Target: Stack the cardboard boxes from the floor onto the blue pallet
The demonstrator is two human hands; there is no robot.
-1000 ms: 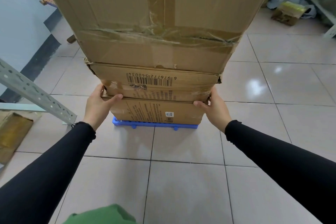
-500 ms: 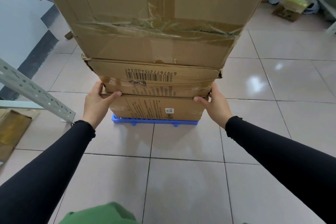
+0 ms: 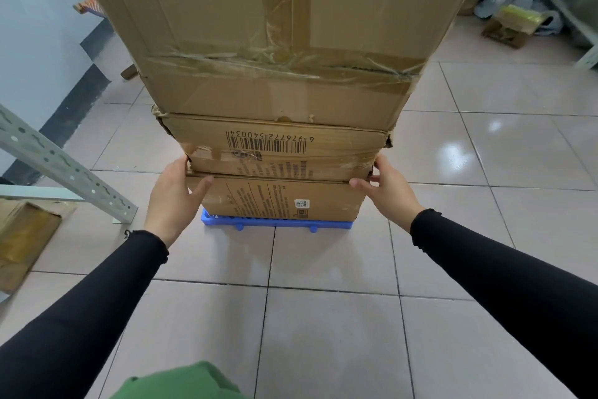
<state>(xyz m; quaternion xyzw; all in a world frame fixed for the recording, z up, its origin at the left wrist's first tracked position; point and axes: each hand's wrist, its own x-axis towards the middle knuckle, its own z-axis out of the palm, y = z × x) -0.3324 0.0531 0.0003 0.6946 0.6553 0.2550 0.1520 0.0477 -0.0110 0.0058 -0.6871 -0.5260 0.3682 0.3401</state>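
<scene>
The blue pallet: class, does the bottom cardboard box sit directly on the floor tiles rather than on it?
No: the bottom box rests on the blue pallet, whose edge shows beneath it.

Both hands (image 3: pixel 174 191) (image 3: pixel 388 188) outstretched, fingers curled

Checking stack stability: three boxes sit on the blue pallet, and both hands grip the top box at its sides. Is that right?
Not quite. The head view shows the left hand and right hand at the sides of the middle box, the one with the barcode, not the top box. The rest holds: three boxes show stacked on the blue pallet.
</scene>
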